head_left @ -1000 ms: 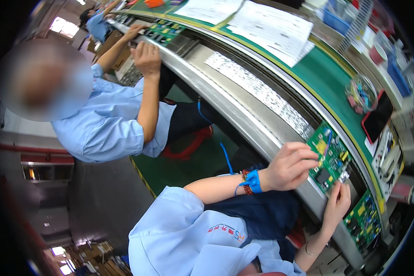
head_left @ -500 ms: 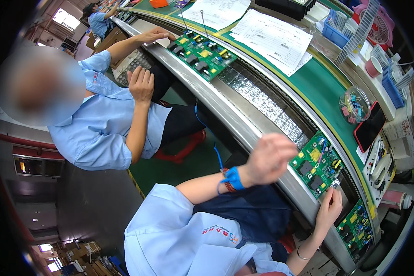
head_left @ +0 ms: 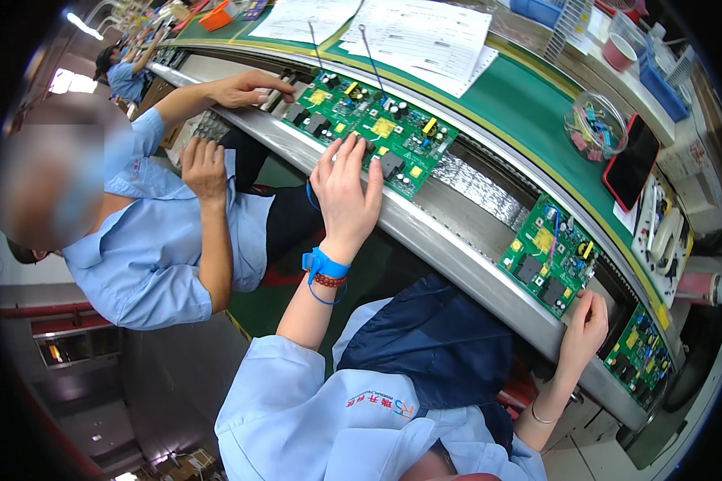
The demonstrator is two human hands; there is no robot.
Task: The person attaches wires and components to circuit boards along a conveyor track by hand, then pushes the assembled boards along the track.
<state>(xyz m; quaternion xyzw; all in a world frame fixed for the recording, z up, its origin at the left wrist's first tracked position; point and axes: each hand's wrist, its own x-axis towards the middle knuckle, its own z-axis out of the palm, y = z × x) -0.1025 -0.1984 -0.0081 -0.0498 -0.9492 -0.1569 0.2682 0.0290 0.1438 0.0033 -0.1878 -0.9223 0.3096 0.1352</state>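
L hand (head_left: 346, 199) is laid over near edge of L board (head_left: 415, 160), fingers reaching onto it, thumb held apart. R hand (head_left: 586, 333) is held at lower corner of mid board (head_left: 552, 255), thumb & fingertips close tog.; whether corner is gripped can't be told. Both boards are set on conveyor (head_left: 461, 260), w/ 3rd board (head_left: 642, 350) seen past R hand. Co-worker's hand (head_left: 251, 88) is held nr far end of L board.
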